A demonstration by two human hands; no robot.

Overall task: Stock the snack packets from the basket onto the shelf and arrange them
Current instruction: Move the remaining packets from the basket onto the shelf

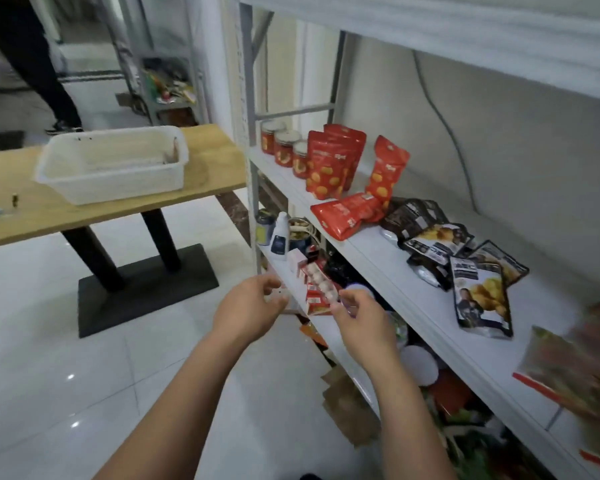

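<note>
Before me I see a white shelf (pixel 378 258) with red packets (pixel 326 168) printed with orange-yellow rounds, black packets (pixel 482 299) picturing yellow snacks and red-labelled jars (pixel 284 150), a white basket (pixel 118 181), a tan wood-grain table (pixel 215 168) with a black base (pixel 146 289), and glossy white floor tiles (pixel 49 358).

A small shop or stockroom, goods on open racks.
A white metal shelf (pixel 378 258) carries red packets (pixel 326 164) standing upright, dark packets (pixel 430 233) lying loose and lidded jars (pixel 284 147) at its far end; the tier below holds a bottle (pixel 280 237). A second loaded rack (pixel 167 88) stands farther back on the glossy tiled floor (pixel 49 341). A white basket (pixel 111 188) sits on a wooden surface (pixel 215 168) beside the shelf.
</note>
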